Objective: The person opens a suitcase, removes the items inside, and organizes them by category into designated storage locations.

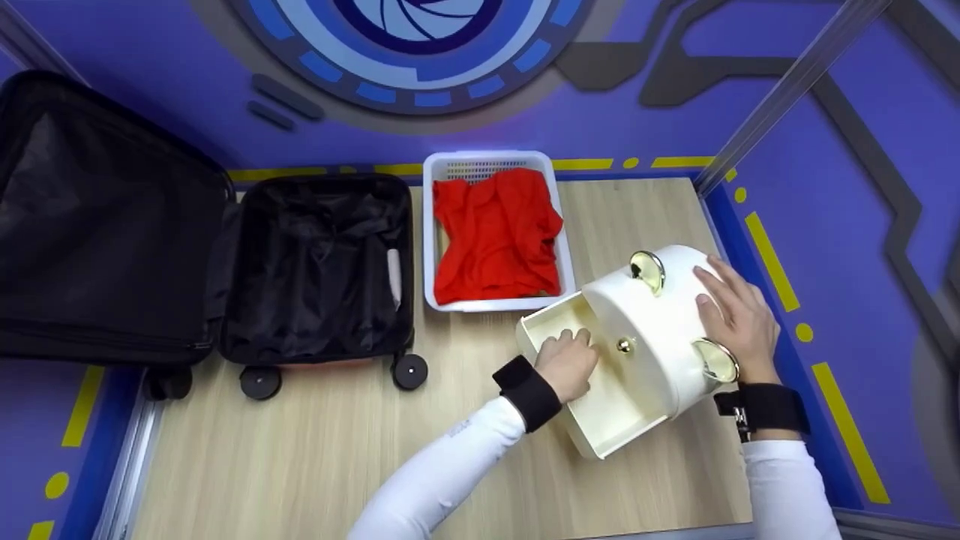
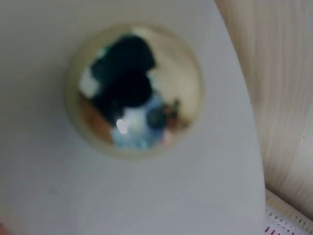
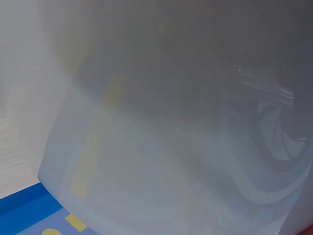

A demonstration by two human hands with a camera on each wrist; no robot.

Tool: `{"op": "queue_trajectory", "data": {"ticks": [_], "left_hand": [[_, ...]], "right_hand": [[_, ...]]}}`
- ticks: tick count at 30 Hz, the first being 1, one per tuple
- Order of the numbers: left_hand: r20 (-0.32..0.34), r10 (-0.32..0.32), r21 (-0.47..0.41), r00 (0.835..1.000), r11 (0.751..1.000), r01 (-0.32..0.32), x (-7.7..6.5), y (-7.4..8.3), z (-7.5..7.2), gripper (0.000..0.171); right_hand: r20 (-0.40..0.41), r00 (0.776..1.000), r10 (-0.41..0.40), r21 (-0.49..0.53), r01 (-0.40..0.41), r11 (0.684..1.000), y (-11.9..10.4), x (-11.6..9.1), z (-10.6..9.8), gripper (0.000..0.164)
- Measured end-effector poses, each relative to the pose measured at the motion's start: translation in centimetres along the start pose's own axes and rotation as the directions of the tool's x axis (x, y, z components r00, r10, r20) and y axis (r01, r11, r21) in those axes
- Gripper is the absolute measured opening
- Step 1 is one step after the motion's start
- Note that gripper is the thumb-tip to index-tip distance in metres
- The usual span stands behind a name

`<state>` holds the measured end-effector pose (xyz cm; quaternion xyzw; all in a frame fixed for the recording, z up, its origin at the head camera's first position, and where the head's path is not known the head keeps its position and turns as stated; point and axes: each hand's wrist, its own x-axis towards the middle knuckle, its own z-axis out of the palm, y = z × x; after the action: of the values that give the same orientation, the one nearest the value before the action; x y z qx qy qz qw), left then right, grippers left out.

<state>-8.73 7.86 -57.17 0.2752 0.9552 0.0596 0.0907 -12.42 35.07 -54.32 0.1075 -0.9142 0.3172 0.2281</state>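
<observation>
A glossy white rounded box (image 1: 637,292) with an open drawer (image 1: 604,405) stands tilted in plan on the table's right side. My left hand (image 1: 568,365) reaches over the drawer's front wall into it. Its fingers bend downward, and what lies under them is hidden. A round gold knob (image 1: 625,345) sits on the box front just beyond the hand; this knob (image 2: 134,93) looms large in the left wrist view. My right hand (image 1: 739,319) rests on the box's top with fingers spread. In the right wrist view the shiny box surface (image 3: 146,171) fills most of the picture.
Two gold-rimmed round pieces (image 1: 648,271) stick out from the box. Behind the drawer stands a white basket (image 1: 431,247) with red cloth (image 1: 495,236) in it. An open black suitcase (image 1: 315,270) lies at left, a pale slim item (image 1: 394,277) inside. Walls border the table.
</observation>
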Motion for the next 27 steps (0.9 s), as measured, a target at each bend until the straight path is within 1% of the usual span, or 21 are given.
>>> {"op": "queue_trajectory", "data": {"ticks": [2, 3, 4, 5, 6, 7, 9, 10, 11, 12, 13, 14, 15, 18, 20, 22, 25, 26, 27], "left_hand": [[-0.056, 0.024, -0.067, 0.998, 0.997, -0.028, -0.4, -0.9, -0.6, 0.036], [-0.103, 0.041, -0.113, 0.994, 0.992, -0.053, -0.6, -1.5, -1.0, 0.037], [-0.164, 0.056, -0.156, 0.985, 0.984, -0.082, -0.9, -2.2, -1.3, 0.036], [-0.237, 0.073, -0.201, 0.969, 0.972, -0.122, -1.3, -2.9, -1.6, 0.033], [-0.315, 0.089, -0.245, 0.945, 0.954, -0.172, -1.8, -3.7, -1.9, 0.031], [-0.392, 0.104, -0.278, 0.914, 0.934, -0.226, -2.2, -4.5, -2.1, 0.03], [-0.522, 0.119, -0.318, 0.845, 0.892, -0.321, -3.2, -5.9, -2.2, 0.028], [-0.568, 0.115, -0.334, 0.815, 0.873, -0.356, -3.7, -6.6, -2.1, 0.027], [-0.6, 0.108, -0.353, 0.793, 0.853, -0.384, -4.2, -7.2, -1.9, 0.027], [-0.623, 0.095, -0.374, 0.777, 0.836, -0.402, -4.8, -7.7, -1.6, 0.027], [-0.633, 0.08, -0.396, 0.77, 0.821, -0.411, -5.3, -8.2, -1.1, 0.026], [-0.633, 0.066, -0.421, 0.771, 0.807, -0.415, -5.9, -8.5, -0.7, 0.026], [-0.628, 0.051, -0.446, 0.776, 0.794, -0.413, -6.4, -8.8, -0.1, 0.026], [-0.589, 0.016, -0.519, 0.808, 0.759, -0.394, -7.7, -9.2, 1.9, 0.027], [-0.558, 0.002, -0.565, 0.83, 0.732, -0.381, -8.4, -9.1, 3.3, 0.028], [-0.528, -0.005, -0.608, 0.849, 0.7, -0.374, -8.9, -8.9, 4.6, 0.029], [-0.485, -0.012, -0.681, 0.875, 0.633, -0.369, -9.2, -8.3, 6.3, 0.03], [-0.472, -0.019, -0.706, 0.881, 0.607, -0.366, -9.3, -8.1, 6.7, 0.03], [-0.457, -0.031, -0.736, 0.889, 0.574, -0.359, -9.3, -7.8, 7.1, 0.03]], "right_hand": [[0.001, 1.0, 0.001, -0.002, -0.001, 1.0, 0.0, 0.0, 0.0, 0.042], [-0.001, 1.0, -0.001, -0.005, 0.001, 1.0, 0.0, 0.0, 0.0, 0.042], [-0.003, 1.0, -0.001, -0.009, 0.001, 1.0, 0.0, 0.0, 0.0, 0.042], [-0.005, 1.0, -0.003, -0.01, 0.003, 1.0, 0.0, 0.0, 0.0, 0.042], [-0.006, 1.0, -0.002, -0.013, 0.002, 1.0, 0.0, 0.0, 0.0, 0.042], [-0.006, 1.0, -0.001, -0.015, 0.001, 1.0, 0.1, 0.0, 0.0, 0.042], [-0.004, 1.0, 0.003, -0.017, -0.003, 1.0, 0.1, 0.0, 0.0, 0.042], [-0.003, 1.0, 0.007, -0.017, -0.007, 1.0, 0.1, 0.0, -0.1, 0.042], [-0.001, 1.0, 0.006, -0.018, -0.006, 1.0, 0.1, 0.0, -0.1, 0.042], [0.002, 1.0, 0.007, -0.02, -0.007, 1.0, 0.1, 0.0, -0.1, 0.042], [0.002, 1.0, 0.006, -0.022, -0.006, 1.0, 0.1, 0.0, -0.1, 0.042], [-0.001, 1.0, 0.005, -0.022, -0.005, 1.0, 0.0, 0.0, -0.2, 0.042], [-0.001, 1.0, 0.006, -0.023, -0.006, 1.0, 0.0, 0.0, -0.2, 0.042], [-0.002, 1.0, 0.008, -0.023, -0.008, 1.0, 0.0, 0.1, -0.2, 0.043], [0.001, 1.0, 0.011, -0.02, -0.011, 1.0, 0.1, 0.1, -0.2, 0.043], [0.003, 1.0, 0.013, -0.019, -0.012, 1.0, 0.1, 0.1, -0.1, 0.043], [-0.004, 1.0, 0.014, -0.017, -0.014, 1.0, 0.0, 0.0, 0.1, 0.041], [-0.009, 1.0, 0.008, -0.016, -0.008, 1.0, 0.0, 0.1, 0.1, 0.041], [-0.012, 1.0, 0.006, -0.016, -0.006, 1.0, 0.0, 0.1, 0.2, 0.04]]}}
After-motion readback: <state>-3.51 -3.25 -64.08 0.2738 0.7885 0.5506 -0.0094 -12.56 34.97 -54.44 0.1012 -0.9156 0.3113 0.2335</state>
